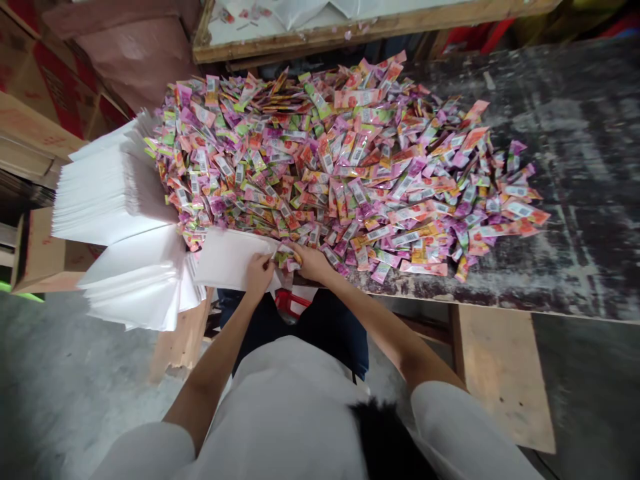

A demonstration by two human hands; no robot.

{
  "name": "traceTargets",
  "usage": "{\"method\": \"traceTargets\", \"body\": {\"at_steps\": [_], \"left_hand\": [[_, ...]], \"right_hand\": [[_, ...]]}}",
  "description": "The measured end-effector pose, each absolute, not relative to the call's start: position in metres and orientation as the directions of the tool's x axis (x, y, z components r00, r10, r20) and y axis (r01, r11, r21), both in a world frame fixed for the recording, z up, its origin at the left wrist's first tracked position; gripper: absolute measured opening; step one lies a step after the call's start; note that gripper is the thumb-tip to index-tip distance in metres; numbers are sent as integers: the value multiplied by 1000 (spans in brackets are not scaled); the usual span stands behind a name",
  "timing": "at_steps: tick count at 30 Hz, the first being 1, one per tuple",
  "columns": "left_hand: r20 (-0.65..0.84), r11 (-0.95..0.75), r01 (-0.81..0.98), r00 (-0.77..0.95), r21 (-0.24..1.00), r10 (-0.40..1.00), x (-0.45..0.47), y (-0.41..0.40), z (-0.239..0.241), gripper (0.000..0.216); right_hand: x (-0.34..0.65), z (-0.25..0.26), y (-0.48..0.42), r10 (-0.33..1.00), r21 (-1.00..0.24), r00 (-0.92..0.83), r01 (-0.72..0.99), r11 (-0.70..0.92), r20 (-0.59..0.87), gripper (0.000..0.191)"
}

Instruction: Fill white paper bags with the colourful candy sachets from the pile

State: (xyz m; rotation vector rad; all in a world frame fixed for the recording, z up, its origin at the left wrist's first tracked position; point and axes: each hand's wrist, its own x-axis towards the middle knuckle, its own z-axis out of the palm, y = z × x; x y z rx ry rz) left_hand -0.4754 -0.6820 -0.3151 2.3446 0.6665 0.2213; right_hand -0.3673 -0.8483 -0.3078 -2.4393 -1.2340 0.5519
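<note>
Holding white bag [227, 259] mouth rightward.

Two big stacks of white bags [113, 193] are piled at the left end of the dark, scratched table [575, 167]. Brown cardboard boxes [35, 127] are seen further left. A wooden tray [350, 30] is set behind the table. A grey floor [65, 387] is seen below.

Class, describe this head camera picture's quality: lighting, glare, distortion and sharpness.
Head view: soft, even light on the sachet pile; pale glare on the dark tabletop; wide-angle bending tilts the table edge; the left hand and right hand look slightly soft.
</note>
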Motion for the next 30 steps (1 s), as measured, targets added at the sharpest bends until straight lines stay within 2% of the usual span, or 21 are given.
{"method": "traceTargets", "body": {"at_steps": [2, 4, 6, 8, 12, 14, 17, 22, 25, 28, 30], "left_hand": [[-13, -585, 404, 831, 703, 557, -473, -684, -311, 26], [-7, -538, 402, 806, 741, 592, -467, -685, -304, 23], [3, -550, 378, 822, 745, 570, -460, -687, -295, 22], [12, -612, 354, 860, 707, 511, -456, -688, -286, 22], [-12, -727, 393, 884, 563, 468, -465, -687, -274, 27], [-64, -746, 438, 879, 502, 473, -473, -686, -271, 29], [-122, -701, 505, 845, 503, 521, -476, -683, -267, 27], [-82, -652, 523, 810, 549, 581, -453, -684, -257, 24], [-33, -758, 457, 865, 466, 501, -444, -691, -251, 26], [-47, -865, 359, 929, 351, 367, -452, -699, -249, 28], [-82, -889, 345, 938, 301, 336, -463, -701, -248, 29]], "right_hand": [[-373, -306, -846, 819, -422, 544, 708, -566, -185, 61], [-383, -307, -847, 860, -339, 486, 792, -508, -155, 53], [-389, -308, -849, 908, -281, 398, 864, -418, -130, 52], [-387, -307, -850, 925, -286, 357, 880, -380, -133, 52], [-364, -299, -843, 866, -376, 437, 781, -499, -243, 65], [-356, -294, -837, 841, -390, 452, 746, -539, -298, 65], [-363, -288, -828, 805, -330, 501, 738, -589, -317, 58], [-400, -288, -821, 745, -168, 626, 728, -664, -232, 42], [-405, -288, -821, 762, -150, 622, 748, -646, -181, 45], [-392, -283, -821, 744, -185, 628, 723, -666, -228, 35], [-381, -278, -818, 748, -233, 603, 713, -661, -277, 41]]}}
